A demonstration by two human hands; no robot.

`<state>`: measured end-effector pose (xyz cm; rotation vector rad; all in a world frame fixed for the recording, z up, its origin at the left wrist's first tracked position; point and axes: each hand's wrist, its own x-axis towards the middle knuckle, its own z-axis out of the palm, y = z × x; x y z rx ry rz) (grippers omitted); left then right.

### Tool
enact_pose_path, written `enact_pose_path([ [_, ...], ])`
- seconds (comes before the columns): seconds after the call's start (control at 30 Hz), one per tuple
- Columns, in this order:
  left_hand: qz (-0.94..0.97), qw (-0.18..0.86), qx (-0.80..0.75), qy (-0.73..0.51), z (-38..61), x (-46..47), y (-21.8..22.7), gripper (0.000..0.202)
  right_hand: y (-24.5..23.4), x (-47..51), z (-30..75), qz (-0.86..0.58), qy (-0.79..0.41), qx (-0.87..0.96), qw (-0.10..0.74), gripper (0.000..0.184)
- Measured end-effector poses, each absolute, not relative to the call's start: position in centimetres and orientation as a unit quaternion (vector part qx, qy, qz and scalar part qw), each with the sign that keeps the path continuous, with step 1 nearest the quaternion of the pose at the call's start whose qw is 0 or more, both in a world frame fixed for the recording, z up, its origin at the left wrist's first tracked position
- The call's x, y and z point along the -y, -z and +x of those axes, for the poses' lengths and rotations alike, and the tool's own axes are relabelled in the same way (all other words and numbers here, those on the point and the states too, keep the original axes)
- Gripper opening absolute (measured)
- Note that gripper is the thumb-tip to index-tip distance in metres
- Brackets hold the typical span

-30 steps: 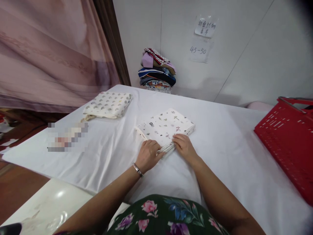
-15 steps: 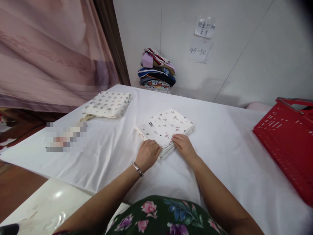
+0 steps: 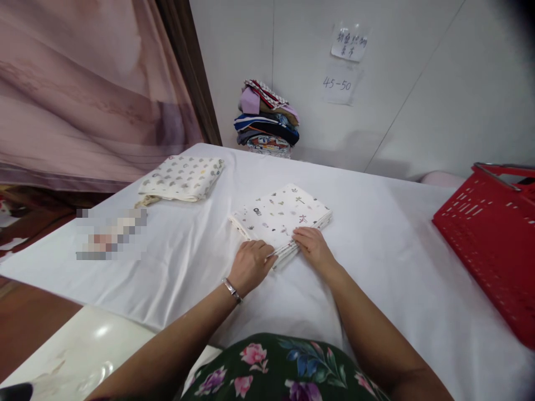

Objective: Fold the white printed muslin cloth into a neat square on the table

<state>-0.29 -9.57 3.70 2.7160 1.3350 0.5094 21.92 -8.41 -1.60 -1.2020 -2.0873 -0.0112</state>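
In front of me a white cloth [image 3: 280,214] with small printed plants lies folded in several layers on the white-covered table [image 3: 376,267]. My left hand [image 3: 252,262], with a silver bracelet at the wrist, pinches its near corner, thumb below and fingers on top. At the near right edge, my right hand [image 3: 313,245] has its fingertips closed over the layered edge; its thumb is hidden. Farther left rests a second folded cloth [image 3: 181,177], cream with grey motifs, a beige tie hanging at its near corner.
A red plastic basket [image 3: 489,245] stands at the table's right. Behind the far edge rises a stack of folded fabrics [image 3: 267,120] against the wall. A pink curtain [image 3: 96,94] hangs at left. A pixelated patch hides an item on the left of the table.
Both hands stay on the folded cloth's near edge. My left hand has shifted only slightly, its thumb now showing more along the corner. The cloth's fold looks the same.
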Motion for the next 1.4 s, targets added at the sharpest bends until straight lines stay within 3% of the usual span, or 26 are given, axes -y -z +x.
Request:
enact_pose_path([
  [0.37,0.908,-0.017,-0.411,-0.079,0.5,9.7,-4.7,0.009,1.4,8.5,22.0,-0.474,-0.006,0.816,0.331,0.022],
  [0.87,0.896,-0.001,-0.41,-0.169,0.1,9.5,-4.3,0.027,1.5,8.5,21.7,-0.476,0.018,0.81,0.341,0.029],
  [1.07,0.909,-0.002,-0.382,-0.166,0.3,9.8,-4.2,0.025,1.2,8.8,21.9,-0.494,0.032,0.785,0.373,0.024],
  [1.4,0.911,0.02,-0.376,-0.167,-0.1,10.2,-3.3,0.013,1.8,8.7,22.3,-0.498,0.008,0.802,0.331,0.022],
])
